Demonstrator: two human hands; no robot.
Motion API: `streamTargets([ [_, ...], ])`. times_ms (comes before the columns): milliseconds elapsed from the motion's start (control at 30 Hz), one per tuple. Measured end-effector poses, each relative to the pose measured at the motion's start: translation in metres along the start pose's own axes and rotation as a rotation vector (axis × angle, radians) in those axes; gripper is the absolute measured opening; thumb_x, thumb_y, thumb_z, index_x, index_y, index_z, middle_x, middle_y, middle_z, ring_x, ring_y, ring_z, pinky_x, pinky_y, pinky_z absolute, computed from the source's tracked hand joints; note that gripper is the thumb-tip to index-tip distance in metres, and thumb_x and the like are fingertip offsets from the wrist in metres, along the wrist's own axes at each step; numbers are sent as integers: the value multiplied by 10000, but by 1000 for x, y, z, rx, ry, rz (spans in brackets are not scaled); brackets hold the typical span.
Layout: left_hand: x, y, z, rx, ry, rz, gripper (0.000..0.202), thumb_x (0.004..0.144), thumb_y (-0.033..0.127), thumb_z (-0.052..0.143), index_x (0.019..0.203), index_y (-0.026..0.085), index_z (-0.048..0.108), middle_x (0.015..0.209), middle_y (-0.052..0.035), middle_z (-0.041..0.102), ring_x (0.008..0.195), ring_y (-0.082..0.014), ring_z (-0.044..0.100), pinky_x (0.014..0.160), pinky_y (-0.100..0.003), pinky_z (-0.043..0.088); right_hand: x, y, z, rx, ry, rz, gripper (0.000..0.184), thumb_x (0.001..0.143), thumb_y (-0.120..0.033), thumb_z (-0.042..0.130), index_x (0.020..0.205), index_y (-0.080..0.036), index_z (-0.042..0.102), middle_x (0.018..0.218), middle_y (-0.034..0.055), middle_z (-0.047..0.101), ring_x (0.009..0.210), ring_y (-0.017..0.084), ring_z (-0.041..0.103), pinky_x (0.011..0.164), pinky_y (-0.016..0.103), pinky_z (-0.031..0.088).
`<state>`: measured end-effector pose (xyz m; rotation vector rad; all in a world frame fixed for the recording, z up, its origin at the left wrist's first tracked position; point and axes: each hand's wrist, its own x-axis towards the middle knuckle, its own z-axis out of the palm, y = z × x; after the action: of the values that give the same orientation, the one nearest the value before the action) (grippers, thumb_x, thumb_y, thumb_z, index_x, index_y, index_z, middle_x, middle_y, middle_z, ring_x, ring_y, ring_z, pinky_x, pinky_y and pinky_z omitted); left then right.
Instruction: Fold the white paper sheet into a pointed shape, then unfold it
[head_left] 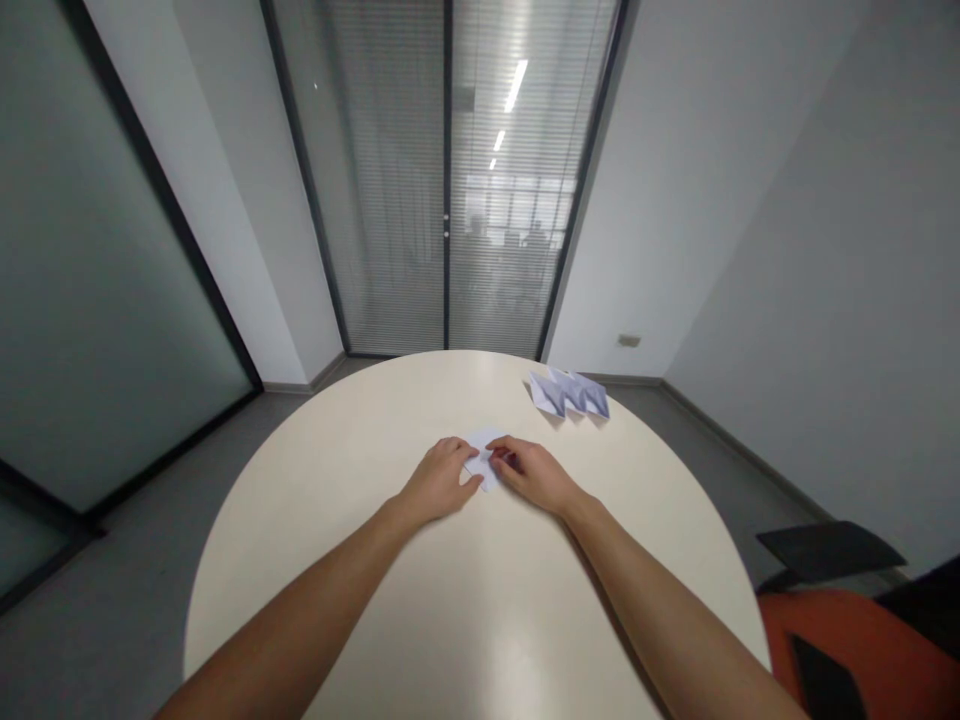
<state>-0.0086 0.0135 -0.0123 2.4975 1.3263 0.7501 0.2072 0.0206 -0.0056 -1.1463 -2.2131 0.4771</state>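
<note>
A small folded piece of white paper [484, 452] lies on the round cream table [360, 470], a little beyond the middle. My left hand [441, 480] rests on its left side with curled fingers pinching the paper's edge. My right hand [534, 472] meets it from the right, fingertips pressed onto the same paper. Most of the paper is covered by the two hands.
Three folded white paper shapes [568, 392] sit in a row near the table's far right edge. An orange chair with black armrests [840, 620] stands at the lower right. Glass doors with blinds [450, 180] are behind the table.
</note>
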Motion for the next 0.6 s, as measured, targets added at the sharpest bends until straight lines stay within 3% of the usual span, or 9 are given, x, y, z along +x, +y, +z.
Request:
streamTargets([
  [133, -1, 0, 0, -85, -41, 70, 300, 880, 287, 642, 1163, 188, 656, 1184, -106, 621, 1155, -259, 560, 1041, -404, 453, -2, 12, -2, -80, -12, -53, 390, 898, -235, 569, 1280, -185, 628, 1263, 119, 683, 1148, 252, 636, 1013, 415, 479],
  [300, -2, 7, -6, -82, -72, 123, 199, 875, 300, 657, 1035, 187, 687, 1115, -97, 624, 1107, -252, 564, 1012, -388, 464, -6, 16, -3, -221, -159, -21, 541, 940, -323, 507, 1459, -173, 491, 1536, 152, 449, 1440, 312, 386, 1173, 583, 271],
  [433, -1, 9, -5, -61, -61, 146, 167, 884, 303, 649, 1002, 193, 693, 1073, -88, 633, 1091, -251, 563, 1003, -394, 465, -6, 14, -4, -259, -218, 47, 603, 935, -386, 521, 1499, -191, 435, 1596, 134, 351, 1492, 335, 271, 1184, 631, 192],
  [600, 1, 6, 3, -79, -7, 192, 260, 865, 203, 639, 1124, 200, 662, 1194, -83, 655, 1156, -241, 563, 1068, -407, 431, -2, 18, -3, -262, -159, 52, 472, 947, -415, 522, 1380, -229, 559, 1539, 103, 459, 1456, 350, 340, 1156, 629, 258],
])
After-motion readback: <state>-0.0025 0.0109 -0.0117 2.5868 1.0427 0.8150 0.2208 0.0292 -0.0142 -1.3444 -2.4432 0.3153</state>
